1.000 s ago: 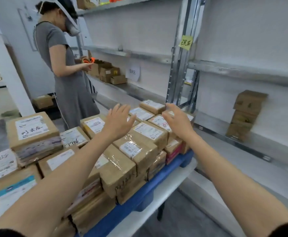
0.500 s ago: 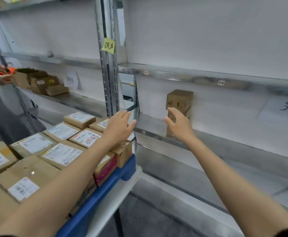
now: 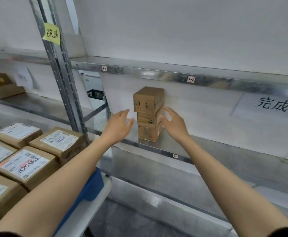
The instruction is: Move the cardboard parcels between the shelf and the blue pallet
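Blue pallet (image 3: 95,185) at 8 o'clock, loaded with labelled parcels (image 3: 61,142). Left hand (image 3: 118,124) and right hand (image 3: 175,124) are both spread wide and empty, flanking the three-parcel stack (image 3: 149,122) on the shelf (image 3: 208,146) at 12. Right fingertips look just at its side; left is apart. Top parcel (image 3: 147,100) sits skewed. Press flat palms square on both sides, or take the top one alone.

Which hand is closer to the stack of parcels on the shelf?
Right. The right hand sits right of the parcel stack, fingers at or almost on its middle parcel. The left hand is off the left side with a clear gap.
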